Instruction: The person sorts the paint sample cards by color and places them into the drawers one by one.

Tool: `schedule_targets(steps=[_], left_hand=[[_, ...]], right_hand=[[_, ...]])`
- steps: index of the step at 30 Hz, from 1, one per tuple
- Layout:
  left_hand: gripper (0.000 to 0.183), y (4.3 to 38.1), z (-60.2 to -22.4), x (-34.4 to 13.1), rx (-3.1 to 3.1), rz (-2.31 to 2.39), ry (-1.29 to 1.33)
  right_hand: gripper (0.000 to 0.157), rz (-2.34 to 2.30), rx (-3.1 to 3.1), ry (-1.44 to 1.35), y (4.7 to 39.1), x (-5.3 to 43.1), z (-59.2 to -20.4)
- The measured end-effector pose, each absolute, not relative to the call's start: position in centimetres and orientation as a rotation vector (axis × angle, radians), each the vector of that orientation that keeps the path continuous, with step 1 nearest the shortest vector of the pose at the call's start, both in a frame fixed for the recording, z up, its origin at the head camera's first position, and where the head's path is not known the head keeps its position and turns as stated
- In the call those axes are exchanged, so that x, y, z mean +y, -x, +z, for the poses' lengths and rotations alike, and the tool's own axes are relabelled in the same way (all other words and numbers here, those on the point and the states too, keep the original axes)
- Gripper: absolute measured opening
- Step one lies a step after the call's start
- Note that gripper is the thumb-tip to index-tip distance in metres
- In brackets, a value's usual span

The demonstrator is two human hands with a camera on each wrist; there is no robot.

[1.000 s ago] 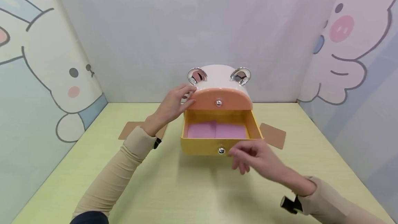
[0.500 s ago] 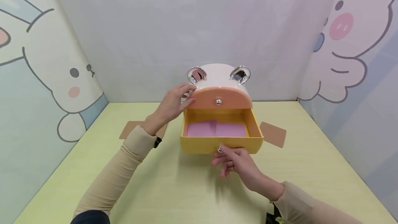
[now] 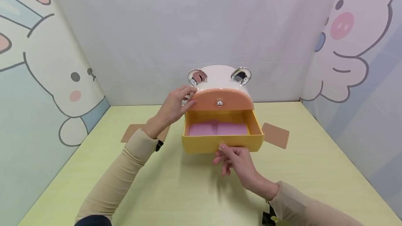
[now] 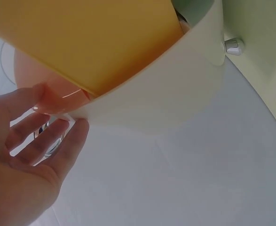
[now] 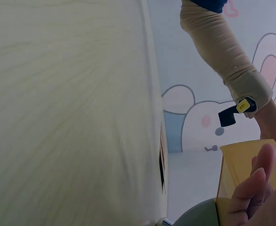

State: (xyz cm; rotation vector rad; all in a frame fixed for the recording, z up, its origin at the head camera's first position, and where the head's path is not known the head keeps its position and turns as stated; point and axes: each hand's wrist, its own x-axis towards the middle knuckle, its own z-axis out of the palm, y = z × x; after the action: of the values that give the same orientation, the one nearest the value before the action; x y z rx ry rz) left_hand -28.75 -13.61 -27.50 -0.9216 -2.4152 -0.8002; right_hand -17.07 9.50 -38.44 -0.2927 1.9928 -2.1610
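A small drawer box (image 3: pixel 220 76) with a white rounded shell and two silvery ear shapes stands on the table. Its orange upper drawer (image 3: pixel 233 101) is closed and has a silver knob. Below, the yellow drawer (image 3: pixel 198 144) is pulled out, with pink sheets (image 3: pixel 232 129) lying inside. My left hand (image 3: pixel 173 105) holds the box's upper left corner; in the left wrist view its thumb lies on the orange front and its fingers touch the white shell. My right hand (image 3: pixel 242 165) pinches the yellow drawer's knob, which thumb and fingers hide.
Flat brown cards lie on the pale table (image 3: pixel 176 198) either side of the box: a left card (image 3: pixel 132 131), partly behind my left arm, and a right card (image 3: pixel 277 135). Light walls with cartoon animals enclose the back and sides.
My right hand has come left onto the yellow drawer's knob. Since half a second ago the drawer has slid in slightly. My left hand stays on the box.
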Motion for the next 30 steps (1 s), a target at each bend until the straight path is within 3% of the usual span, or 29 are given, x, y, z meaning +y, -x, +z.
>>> schedule_targets(steps=[12, 20, 30], left_hand=[[0.032, 28.6, -27.5, -13.5, -2.425, -0.797, 0.907], [0.033, 28.5, -27.3, -13.5, -2.450, -0.793, 0.889], [0.033, 28.5, -27.3, -13.5, -2.430, -0.790, 0.901]], right_hand=[[0.039, -2.170, 2.025, 0.310, 19.6, 9.5, -38.5], [0.051, -2.194, 2.018, 0.273, 21.0, 9.4, -38.5], [0.047, -2.205, 2.040, 0.256, 22.6, 9.2, -38.6]])
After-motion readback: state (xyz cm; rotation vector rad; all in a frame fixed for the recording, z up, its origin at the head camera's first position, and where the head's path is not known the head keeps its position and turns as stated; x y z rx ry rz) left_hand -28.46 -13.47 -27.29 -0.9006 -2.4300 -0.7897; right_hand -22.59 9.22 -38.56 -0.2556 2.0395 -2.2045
